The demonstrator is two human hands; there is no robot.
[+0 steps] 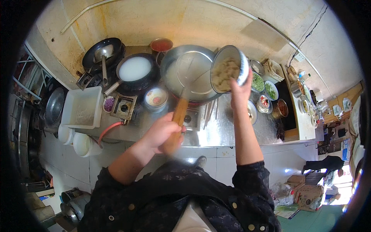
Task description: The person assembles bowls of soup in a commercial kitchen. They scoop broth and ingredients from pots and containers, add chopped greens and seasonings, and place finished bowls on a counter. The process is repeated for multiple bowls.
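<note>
My left hand (167, 131) is closed around the wooden handle (179, 116) of a skimmer. The skimmer's wide round metal head (194, 87) is over the large metal pot (168, 58), which holds cloudy liquid; motion blurs it. My right hand (241, 92) grips the rim of a deep bowl (244, 65), thumb inside. This bowl is tilted left beside the pot's right edge. Lumpy beige pieces that look like dumplings (226, 73) lie in it. A stack of pale bowls (155, 98) stands left of the pot.
Left of the pot, a wok (135, 69) holds white liquid beside a black pan with a ladle (103, 54). A white plastic tub (82, 106) sits at the counter's left. Chopsticks (210, 113) lie before the pot. Bowls of chopped greens (271, 91) and sauce (282, 107) stand right.
</note>
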